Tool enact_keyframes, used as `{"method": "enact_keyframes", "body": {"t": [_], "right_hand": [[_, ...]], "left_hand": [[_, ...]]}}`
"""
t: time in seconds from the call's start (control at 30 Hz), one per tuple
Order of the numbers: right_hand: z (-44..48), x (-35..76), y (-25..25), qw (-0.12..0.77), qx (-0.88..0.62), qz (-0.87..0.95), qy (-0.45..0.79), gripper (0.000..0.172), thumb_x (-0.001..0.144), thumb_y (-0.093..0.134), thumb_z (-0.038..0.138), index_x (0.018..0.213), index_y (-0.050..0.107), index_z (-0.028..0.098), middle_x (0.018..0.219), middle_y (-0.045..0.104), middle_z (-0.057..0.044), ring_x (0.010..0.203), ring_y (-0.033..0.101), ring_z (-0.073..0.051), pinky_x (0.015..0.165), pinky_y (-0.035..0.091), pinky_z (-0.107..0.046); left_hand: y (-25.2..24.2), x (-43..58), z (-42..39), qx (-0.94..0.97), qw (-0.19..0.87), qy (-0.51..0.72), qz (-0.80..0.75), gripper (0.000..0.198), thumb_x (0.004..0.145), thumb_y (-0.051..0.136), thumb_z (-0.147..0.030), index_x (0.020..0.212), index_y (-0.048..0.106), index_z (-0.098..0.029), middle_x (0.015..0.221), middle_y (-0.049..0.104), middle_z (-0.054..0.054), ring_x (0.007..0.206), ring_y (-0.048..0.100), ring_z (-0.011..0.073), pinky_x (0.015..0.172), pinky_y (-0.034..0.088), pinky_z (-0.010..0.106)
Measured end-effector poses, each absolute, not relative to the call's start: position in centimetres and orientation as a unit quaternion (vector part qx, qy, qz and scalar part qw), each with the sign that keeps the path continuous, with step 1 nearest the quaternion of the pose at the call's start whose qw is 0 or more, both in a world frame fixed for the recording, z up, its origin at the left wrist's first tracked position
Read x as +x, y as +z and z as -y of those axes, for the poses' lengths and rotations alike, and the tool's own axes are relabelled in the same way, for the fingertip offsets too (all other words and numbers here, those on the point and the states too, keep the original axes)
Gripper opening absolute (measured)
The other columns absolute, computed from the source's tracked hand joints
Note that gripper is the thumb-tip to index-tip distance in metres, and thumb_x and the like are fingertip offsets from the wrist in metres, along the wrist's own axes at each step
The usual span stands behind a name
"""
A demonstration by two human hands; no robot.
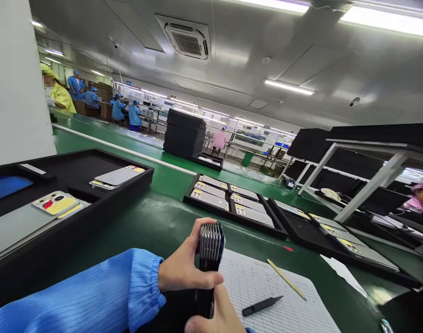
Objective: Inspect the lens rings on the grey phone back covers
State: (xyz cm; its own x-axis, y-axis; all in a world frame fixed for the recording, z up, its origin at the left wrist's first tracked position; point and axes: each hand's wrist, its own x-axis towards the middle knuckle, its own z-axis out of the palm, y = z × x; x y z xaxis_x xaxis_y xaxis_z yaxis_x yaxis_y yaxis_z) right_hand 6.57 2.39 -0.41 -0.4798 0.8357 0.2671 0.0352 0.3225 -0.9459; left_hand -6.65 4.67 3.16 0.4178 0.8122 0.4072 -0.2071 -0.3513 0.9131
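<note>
A stack of thin phone panels (211, 245) stands on edge in front of me, with metallic edges facing up. My left hand (181, 268) is closed around its upper part, fingers over the far side and thumb across the near face. Lower down, my right hand (223, 312) grips the same stack, its thumb and fingers around the bottom part; the frame's lower edge cuts it off. Just right of the hands lies a sheet of gridded paper (301, 286) with handwriting. Black tweezers (262, 306) and a thin yellowish stick (286, 279) rest on it.
A black foam tray (135, 185) with grey phone panels is at left. Farther off, a black tray (186, 199) holds several panels; another tray (297, 231) lies to its right. Black trays are stacked (183, 134) behind. A metal-framed rack (357, 185) stands at right. Several people work in the background.
</note>
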Motion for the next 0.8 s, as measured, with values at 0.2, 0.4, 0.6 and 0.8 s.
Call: {"method": "enact_keyframes", "body": {"t": [0.2,0.4,0.6,0.8], "right_hand": [[-2.6,6.8,-1.0,0.384,-0.258,0.697,0.548,0.11,0.053,0.068,0.06,0.137,0.01,0.021,0.14,0.022,-0.012,0.13,0.022,-0.031,0.105,0.02,-0.045],[-2.7,6.8,-1.8,0.416,-0.237,0.589,0.651,0.08,0.062,0.064,0.056,0.128,0.034,0.02,0.119,0.054,-0.012,0.114,0.048,-0.029,0.094,0.037,-0.042],[-2.7,7.2,-1.3,0.396,-0.259,0.566,0.675,0.053,0.066,0.066,0.048,0.104,0.055,0.013,0.088,0.067,-0.01,0.082,0.063,-0.025,0.071,0.049,-0.036],[-2.2,7.0,-0.8,0.39,-0.244,0.545,0.701,0.042,0.065,0.068,0.045,0.088,0.06,0.011,0.075,0.067,-0.009,0.07,0.064,-0.023,0.062,0.049,-0.033]], "left_hand": [[2.6,-6.8,-4.9,0.627,0.538,0.517,-0.224,0.07,0.064,0.061,-0.026,0.122,0.022,-0.028,0.098,0.049,0.004,0.084,0.055,0.0193,0.075,0.043,0.038],[3.0,-7.1,-5.0,0.543,0.649,0.509,-0.158,0.077,0.062,0.058,-0.024,0.126,0.016,-0.03,0.083,0.053,0.0,0.082,0.059,0.0221,0.074,0.042,0.041],[2.7,-7.2,-5.8,0.502,0.733,0.454,-0.067,0.069,0.052,0.06,-0.011,0.113,0.033,-0.029,0.095,0.056,0.003,0.09,0.059,0.0281,0.075,0.043,0.046],[2.7,-7.2,-5.9,0.462,0.771,0.435,-0.051,0.056,0.052,0.059,-0.01,0.103,0.04,-0.023,0.091,0.059,0.005,0.09,0.06,0.0299,0.073,0.043,0.043]]}}
